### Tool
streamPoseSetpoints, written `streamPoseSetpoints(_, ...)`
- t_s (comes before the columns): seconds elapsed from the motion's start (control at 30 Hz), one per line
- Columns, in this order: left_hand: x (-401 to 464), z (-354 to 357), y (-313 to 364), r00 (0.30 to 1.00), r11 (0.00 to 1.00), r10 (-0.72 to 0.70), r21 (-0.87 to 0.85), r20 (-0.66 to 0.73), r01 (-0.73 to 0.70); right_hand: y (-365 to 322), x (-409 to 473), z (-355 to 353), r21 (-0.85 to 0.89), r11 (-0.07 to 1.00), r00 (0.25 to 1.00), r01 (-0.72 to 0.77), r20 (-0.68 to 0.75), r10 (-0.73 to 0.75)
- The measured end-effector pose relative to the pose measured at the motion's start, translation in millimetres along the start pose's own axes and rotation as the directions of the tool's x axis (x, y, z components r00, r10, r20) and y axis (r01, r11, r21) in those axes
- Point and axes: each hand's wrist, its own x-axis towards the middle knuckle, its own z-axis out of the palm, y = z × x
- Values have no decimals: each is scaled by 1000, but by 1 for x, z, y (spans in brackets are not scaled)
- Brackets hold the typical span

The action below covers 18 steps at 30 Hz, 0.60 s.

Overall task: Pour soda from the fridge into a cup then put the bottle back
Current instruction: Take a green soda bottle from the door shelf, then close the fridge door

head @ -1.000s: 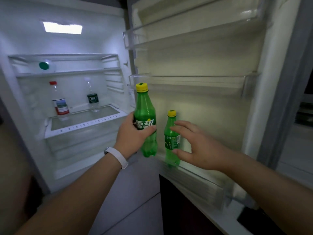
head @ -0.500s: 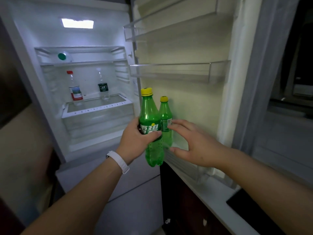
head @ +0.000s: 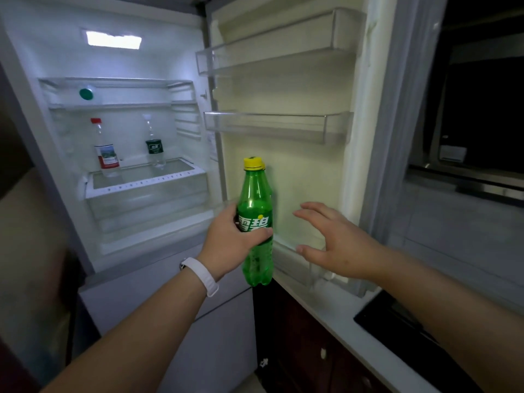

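My left hand (head: 226, 239) wraps the green soda bottle (head: 256, 222) at its label, thumb across the front, holding it upright before the open fridge door (head: 297, 180). My right hand (head: 337, 245) hovers just right of it, fingers spread, gripping nothing.
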Motion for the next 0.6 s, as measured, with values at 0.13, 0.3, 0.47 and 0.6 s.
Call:
streamPoseSetpoints(0.13,-9,7,-3,1000,999,11,-41,22,-10,1,-18,1,-52,998,999,-46,17,47)
streamPoseSetpoints(0.3,-28,26,-2,999,999,32,-45,23,-31,7,-46,-11,-68,989,991,-135,13,136)
streamPoseSetpoints(0.47,-39,49,12,998,997,5,-82,55,-1,21,-75,-34,-54,981,982,-189,0,189)
streamPoseSetpoints(0.6,-47,75,26,999,995,2,-95,55,3,50,-87,-63,-106,973,970,-206,-151,189)
